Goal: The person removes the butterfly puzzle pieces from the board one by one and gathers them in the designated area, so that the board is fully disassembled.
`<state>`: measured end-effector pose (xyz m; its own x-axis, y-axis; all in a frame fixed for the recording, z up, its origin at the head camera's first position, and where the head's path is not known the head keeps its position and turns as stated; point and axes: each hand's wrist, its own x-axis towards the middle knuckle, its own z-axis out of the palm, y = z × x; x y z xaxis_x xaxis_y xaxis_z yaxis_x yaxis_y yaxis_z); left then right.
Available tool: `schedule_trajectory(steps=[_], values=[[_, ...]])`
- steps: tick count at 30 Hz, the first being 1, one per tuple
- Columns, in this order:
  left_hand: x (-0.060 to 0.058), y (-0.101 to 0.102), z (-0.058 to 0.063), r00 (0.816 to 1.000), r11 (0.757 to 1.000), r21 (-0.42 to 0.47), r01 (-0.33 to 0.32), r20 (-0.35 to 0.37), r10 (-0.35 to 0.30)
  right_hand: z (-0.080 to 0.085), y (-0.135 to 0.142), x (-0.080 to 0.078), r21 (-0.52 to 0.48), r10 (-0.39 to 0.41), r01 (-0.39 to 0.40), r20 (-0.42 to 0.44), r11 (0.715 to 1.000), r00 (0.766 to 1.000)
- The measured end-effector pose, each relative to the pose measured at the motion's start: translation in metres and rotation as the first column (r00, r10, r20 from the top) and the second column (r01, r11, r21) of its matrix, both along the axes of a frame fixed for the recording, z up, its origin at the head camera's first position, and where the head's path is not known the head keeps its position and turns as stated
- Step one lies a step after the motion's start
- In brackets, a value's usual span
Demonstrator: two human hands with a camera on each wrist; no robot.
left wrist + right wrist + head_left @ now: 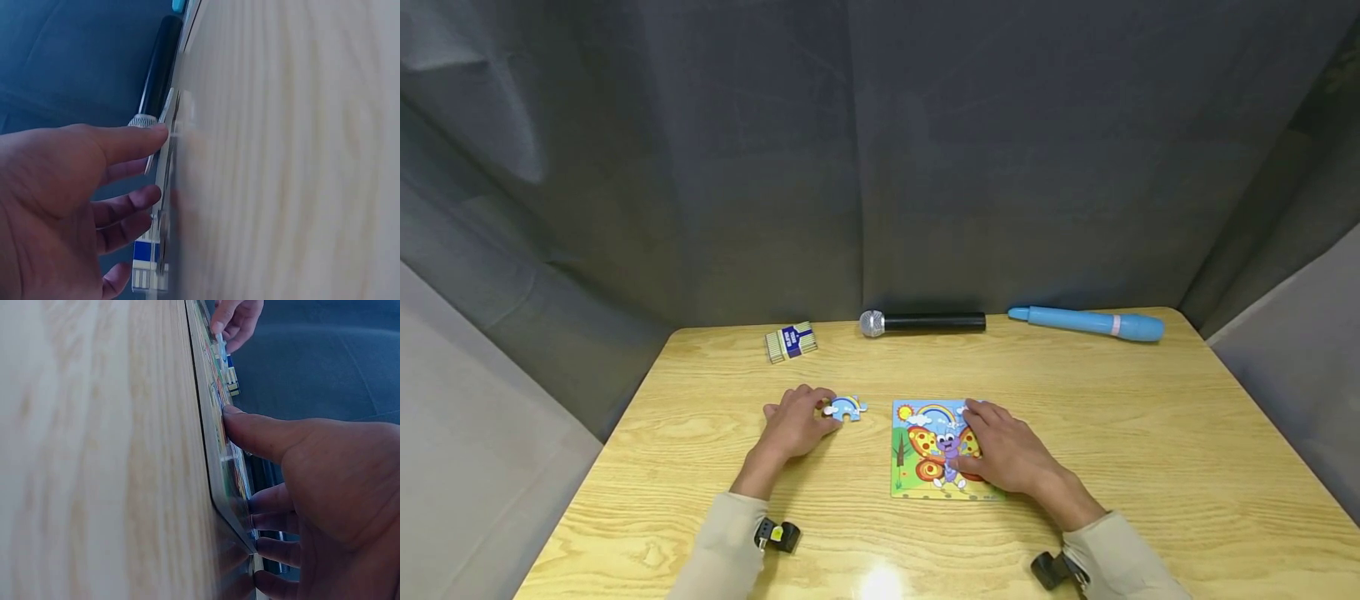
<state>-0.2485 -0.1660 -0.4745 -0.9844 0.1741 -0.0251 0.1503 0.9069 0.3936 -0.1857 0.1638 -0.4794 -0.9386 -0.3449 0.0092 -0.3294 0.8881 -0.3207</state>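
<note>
In the head view my left hand point(796, 422) pinches a blue jigsaw piece point(847, 406) with a rainbow on it, thumb and forefinger at its left side. The left wrist view shows that piece point(152, 147) only edge-on. To the right lies a square butterfly jigsaw puzzle point(913, 475), flat on the table, with a sun and a rainbow along its top. Over its right part rests my right hand point(1011, 452). The thumb touches the picture near the middle and the other fingers lie at the upper right edge, hiding that corner.
Along the back of the wooden table point(715, 450) lie a striped box with a blue label point(791, 342), a black microphone point(934, 322) with a silver head, and a light blue wand-like tube point(1086, 322). A dark curtain point(760, 167) hangs behind.
</note>
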Motion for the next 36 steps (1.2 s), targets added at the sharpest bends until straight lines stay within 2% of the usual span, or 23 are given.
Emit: schedule_trajectory(steps=[11, 25, 36], values=[[-0.003, -0.014, -0.003, 1.000, 1.000, 0.001, 0.019, -0.011, -0.019, -0.001, 0.001, 0.001, -0.006, -0.010, 0.010, 0.016, 1.000, 1.000], [-0.006, -0.016, -0.004, 1.000, 1.000, -0.009, 0.013, -0.009, -0.013, -0.001, -0.001, 0.001, 0.001, -0.011, 0.011, 0.020, 1.000, 1.000], [-0.007, -0.012, -0.004, 1.000, 1.000, 0.003, 0.009, -0.012, -0.009, 0.000, 0.000, 0.000, 0.004, -0.004, 0.004, -0.010, 1.000, 1.000]])
